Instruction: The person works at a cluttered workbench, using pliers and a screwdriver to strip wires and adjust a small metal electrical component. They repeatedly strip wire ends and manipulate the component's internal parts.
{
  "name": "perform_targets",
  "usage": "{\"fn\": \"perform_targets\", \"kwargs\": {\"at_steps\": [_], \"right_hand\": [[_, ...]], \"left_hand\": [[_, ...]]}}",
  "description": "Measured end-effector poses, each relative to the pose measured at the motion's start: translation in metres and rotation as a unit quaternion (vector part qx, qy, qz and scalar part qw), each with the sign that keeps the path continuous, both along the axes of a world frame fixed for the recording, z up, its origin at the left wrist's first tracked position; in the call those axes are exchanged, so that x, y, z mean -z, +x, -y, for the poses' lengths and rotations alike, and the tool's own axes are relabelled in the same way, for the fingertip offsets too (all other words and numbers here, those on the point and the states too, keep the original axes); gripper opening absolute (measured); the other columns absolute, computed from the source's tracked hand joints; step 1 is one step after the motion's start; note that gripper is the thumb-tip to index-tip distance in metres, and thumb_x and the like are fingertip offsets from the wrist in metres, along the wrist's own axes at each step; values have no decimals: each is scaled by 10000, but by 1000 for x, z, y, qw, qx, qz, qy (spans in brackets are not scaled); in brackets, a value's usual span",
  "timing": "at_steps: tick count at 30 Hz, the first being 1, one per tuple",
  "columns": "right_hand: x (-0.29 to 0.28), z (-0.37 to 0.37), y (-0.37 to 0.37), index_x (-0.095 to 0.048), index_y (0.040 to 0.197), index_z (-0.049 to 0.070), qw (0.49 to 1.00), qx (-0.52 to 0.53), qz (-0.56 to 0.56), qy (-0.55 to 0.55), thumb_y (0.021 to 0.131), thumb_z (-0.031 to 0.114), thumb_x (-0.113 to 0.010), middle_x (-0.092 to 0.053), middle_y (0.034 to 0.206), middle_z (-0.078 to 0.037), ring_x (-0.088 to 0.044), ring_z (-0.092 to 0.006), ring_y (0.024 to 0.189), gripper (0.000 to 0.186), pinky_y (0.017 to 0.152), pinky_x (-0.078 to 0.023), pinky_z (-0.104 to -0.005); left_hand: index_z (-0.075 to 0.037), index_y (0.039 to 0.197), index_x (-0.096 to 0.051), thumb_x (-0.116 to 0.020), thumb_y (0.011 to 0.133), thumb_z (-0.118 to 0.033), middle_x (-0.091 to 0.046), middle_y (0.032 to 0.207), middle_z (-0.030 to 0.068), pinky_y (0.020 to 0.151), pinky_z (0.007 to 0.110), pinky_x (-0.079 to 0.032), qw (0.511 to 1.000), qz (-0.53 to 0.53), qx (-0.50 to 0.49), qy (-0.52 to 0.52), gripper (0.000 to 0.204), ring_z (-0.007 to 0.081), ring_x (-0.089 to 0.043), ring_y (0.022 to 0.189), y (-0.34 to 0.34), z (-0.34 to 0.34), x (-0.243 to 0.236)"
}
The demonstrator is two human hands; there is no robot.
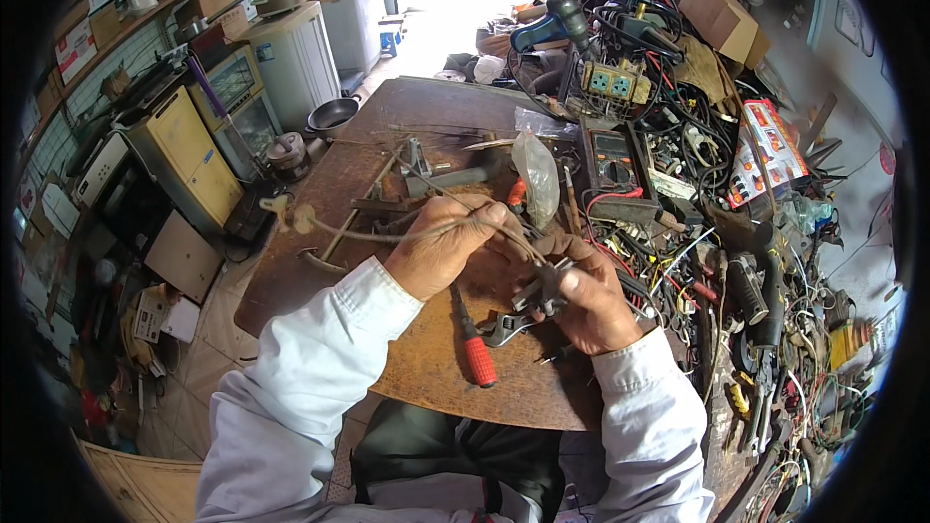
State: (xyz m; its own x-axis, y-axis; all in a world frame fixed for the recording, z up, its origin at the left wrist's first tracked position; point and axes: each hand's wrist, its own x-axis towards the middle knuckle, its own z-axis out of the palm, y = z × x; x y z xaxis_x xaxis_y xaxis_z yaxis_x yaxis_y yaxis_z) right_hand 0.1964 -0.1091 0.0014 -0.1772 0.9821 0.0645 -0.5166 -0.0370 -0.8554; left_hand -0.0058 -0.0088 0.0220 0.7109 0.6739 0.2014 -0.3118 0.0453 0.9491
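My left hand is closed around a grey cable above the middle of the wooden bench. To the left the cable runs out to a pale plug-like end; to the right it runs on to my other hand. My right hand grips a small dark metal part between thumb and fingers, where the cable strands meet it. How they join is hidden by my fingers. Below the hands lie a screwdriver with a red handle and an adjustable wrench.
The wooden bench also carries a clear plastic bag, a metal frame-like piece and a multimeter. Tangled wires, tools and a cardboard box crowd the right side. A black pan stands beyond the bench's left edge.
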Motion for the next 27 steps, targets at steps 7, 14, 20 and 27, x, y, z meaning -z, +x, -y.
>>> {"fn": "perform_targets", "kwargs": {"at_steps": [7, 14, 20, 27], "right_hand": [[6, -1, -18, -530, 1164, 6, 940, 172, 267, 125, 725, 52, -812, -574, 1026, -39, -547, -119, 923, 524, 832, -484, -269], [20, 0, -24, -461, 1129, 26, 863, 239, 386, 219, 694, 31, -815, -575, 999, -49, -569, -116, 879, 560, 798, -490, -254], [17, 4, -30, -474, 1111, 32, 861, 252, 400, 185, 721, 93, -827, -591, 946, -49, -566, -107, 836, 529, 761, -493, -254], [19, 5, -29, -475, 1158, 32, 816, 272, 463, 212, 745, 141, -838, -679, 935, -104, -685, -178, 808, 560, 732, -547, -300]], "left_hand": [[26, 1035, -661, -627, 990, -232, -709, 957, 87, 755, 263, -566, 997, -1, -17, 69, 264, 142, -691, 866, 1, -7, 7], [10, 990, -675, -752, 875, -74, -693, 889, 24, 729, 230, -530, 991, -38, -39, 122, 162, 90, -655, 809, 8, -1, 13], [11, 972, -682, -751, 862, -65, -697, 880, 31, 749, 245, -525, 989, -47, -67, 119, 150, 97, -648, 824, 10, 0, 18], [-3, 923, -729, -758, 854, -64, -705, 879, 34, 762, 246, -523, 980, -37, -95, 174, 96, 108, -649, 830, 10, -1, 19]]}}
